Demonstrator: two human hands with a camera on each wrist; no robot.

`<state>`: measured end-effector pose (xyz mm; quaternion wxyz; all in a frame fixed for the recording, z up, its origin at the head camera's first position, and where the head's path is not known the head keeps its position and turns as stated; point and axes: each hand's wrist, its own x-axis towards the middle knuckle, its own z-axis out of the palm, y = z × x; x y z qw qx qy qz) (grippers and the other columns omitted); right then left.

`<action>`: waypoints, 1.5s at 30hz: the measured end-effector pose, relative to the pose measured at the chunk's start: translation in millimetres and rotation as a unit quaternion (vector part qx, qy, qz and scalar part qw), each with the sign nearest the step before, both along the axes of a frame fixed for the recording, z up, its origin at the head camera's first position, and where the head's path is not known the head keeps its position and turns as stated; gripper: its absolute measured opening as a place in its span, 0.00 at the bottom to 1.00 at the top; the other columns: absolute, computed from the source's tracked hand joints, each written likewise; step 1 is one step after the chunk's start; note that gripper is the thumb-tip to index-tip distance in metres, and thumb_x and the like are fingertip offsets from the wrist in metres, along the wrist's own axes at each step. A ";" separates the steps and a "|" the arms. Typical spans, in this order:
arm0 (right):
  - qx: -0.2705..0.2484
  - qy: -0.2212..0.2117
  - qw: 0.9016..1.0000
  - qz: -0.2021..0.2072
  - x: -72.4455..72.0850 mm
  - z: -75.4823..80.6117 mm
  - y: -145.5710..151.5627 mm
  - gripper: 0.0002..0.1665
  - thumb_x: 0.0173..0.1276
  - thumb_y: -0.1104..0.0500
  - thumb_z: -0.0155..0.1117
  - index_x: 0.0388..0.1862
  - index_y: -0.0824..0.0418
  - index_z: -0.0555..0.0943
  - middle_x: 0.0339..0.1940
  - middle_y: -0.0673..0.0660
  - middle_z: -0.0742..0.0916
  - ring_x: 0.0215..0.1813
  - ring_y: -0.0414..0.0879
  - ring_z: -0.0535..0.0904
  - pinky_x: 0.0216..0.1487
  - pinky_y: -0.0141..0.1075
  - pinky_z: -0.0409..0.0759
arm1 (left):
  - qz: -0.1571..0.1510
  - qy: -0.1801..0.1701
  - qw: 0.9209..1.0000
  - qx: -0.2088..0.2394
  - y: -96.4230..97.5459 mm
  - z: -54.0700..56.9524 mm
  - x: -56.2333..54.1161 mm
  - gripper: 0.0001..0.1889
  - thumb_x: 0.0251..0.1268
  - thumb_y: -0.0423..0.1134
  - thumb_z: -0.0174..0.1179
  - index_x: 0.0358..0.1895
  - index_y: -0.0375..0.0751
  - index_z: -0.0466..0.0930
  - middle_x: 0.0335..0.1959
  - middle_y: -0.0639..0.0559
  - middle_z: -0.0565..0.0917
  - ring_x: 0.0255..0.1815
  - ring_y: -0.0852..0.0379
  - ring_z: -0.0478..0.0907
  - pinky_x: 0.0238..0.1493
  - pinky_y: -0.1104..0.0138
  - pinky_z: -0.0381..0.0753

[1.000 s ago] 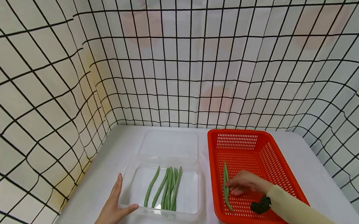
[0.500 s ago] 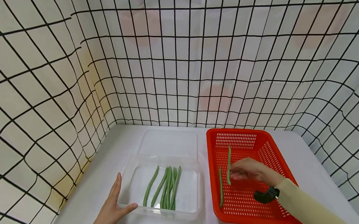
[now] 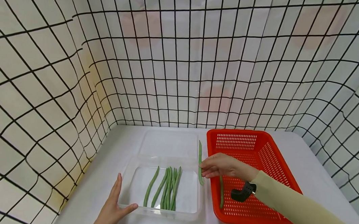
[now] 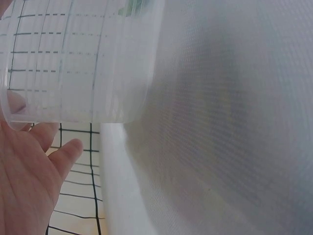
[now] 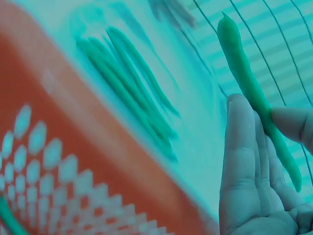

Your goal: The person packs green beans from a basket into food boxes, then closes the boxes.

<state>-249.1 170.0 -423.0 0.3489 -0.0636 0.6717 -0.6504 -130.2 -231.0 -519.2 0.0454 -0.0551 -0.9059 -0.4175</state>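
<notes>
My right hand [image 3: 222, 165] pinches a green bean [image 3: 200, 167] between thumb and fingers, over the gap between a red basket [image 3: 274, 161] and a clear plastic container [image 3: 189, 215]. In the right wrist view the held bean [image 5: 244, 68] slants past the fingertips. Another green bean [image 3: 221, 197] lies along the basket's left side, partly hidden by the hand. Several green beans [image 3: 169, 189] lie lengthwise in the container. At its front left corner is my left hand [image 3: 112, 206], fingers straight and thumb spread at the front rim. The left wrist view shows the hand beside the clear wall [image 4: 78, 73].
Behind the container, a flat clear lid [image 3: 168, 143] lies on the white table [image 3: 120, 139]. Black grid netting [image 3: 181, 68] over pale cloth encloses the back and both sides. A dark band [image 3: 243, 192] sits on the right wrist.
My right hand picked one of two beans out of the red basket, lifted it and carried it left past the basket's rim. The left hand has stayed at the container's corner.
</notes>
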 end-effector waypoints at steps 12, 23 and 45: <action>0.016 -0.030 0.999 0.037 13.6 -13.3 -74.1 0.12 0.64 0.63 0.65 0.39 0.74 0.82 0.29 0.64 0.86 0.29 0.47 0.84 0.38 0.40 0.82 | -0.002 0.006 1.000 0.004 -0.2 -0.7 -1.0 0.64 0.44 0.51 0.75 0.76 0.56 0.31 0.76 0.38 0.42 0.71 0.31 0.44 0.58 0.31 0.51; 0.036 -0.040 0.998 0.039 15.7 -22.6 -92.6 0.12 0.64 0.65 0.64 0.37 0.77 0.80 0.26 0.63 0.86 0.26 0.47 0.84 0.35 0.39 0.83 | 0.005 -0.003 1.000 0.004 0.1 -1.3 -3.0 0.65 0.42 0.52 0.76 0.76 0.58 0.31 0.76 0.39 0.42 0.72 0.33 0.43 0.59 0.32 0.50; 0.013 -0.032 0.999 0.008 5.5 -4.0 -53.5 0.16 0.64 0.56 0.66 0.38 0.71 0.83 0.33 0.65 0.86 0.32 0.50 0.85 0.41 0.42 0.82 | 0.006 -0.001 1.000 0.005 -0.7 0.3 -1.2 0.65 0.43 0.50 0.76 0.76 0.56 0.31 0.75 0.38 0.42 0.72 0.32 0.43 0.59 0.32 0.49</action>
